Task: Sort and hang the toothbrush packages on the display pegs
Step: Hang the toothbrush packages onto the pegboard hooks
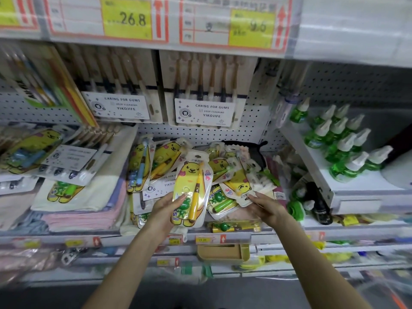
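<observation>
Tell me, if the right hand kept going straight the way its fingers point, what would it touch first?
The right hand points up-left at a loose bear toothbrush package lying among others. Its fingertips seem to be at that pack's edge, so it comes first, though depth is unclear.

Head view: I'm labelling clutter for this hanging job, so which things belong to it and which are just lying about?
Job: bear toothbrush package held by the left hand; loose package touched by the right hand; package pile; pegboard; hung YIKOJIFE packs.
Lying about: green bottles; folded towels; price tags.
</observation>
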A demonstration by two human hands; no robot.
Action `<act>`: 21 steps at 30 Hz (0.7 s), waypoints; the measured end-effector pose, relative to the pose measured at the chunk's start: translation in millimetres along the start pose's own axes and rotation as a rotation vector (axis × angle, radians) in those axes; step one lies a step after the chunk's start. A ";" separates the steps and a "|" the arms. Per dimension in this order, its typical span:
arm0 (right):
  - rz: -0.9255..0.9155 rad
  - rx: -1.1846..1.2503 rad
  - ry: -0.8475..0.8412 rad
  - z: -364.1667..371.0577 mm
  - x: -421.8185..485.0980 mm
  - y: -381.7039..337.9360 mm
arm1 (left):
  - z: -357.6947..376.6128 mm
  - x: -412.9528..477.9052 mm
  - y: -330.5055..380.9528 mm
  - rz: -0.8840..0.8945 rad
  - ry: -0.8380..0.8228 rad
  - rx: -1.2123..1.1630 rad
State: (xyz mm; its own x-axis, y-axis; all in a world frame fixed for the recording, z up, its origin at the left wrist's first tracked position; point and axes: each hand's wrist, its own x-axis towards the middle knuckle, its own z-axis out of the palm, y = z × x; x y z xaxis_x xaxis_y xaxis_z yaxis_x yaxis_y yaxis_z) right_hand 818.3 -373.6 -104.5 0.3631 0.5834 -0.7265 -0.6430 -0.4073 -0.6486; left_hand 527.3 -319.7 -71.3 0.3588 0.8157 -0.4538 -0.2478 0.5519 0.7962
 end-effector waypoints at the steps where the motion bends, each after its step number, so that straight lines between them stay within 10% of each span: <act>1: -0.009 0.000 -0.013 -4.3 -0.8 0.7 | 1.8 0.4 -1.4 0.004 -0.003 0.004; 11: -0.225 0.205 -0.143 -56.7 -12.3 -12.9 | 18.5 2.9 -6.5 -0.032 -0.005 0.010; 21: -0.449 0.420 0.246 -15.6 -46.7 -41.6 | 24.1 -1.7 -16.2 -0.096 0.034 -0.078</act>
State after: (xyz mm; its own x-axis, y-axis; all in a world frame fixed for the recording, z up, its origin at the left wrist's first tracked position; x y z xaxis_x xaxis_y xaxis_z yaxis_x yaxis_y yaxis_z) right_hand 838.6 -394.9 -47.1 0.7685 0.4352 -0.4691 -0.5834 0.1754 -0.7930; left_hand 552.4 -334.2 -73.8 0.3542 0.7632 -0.5405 -0.2831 0.6383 0.7158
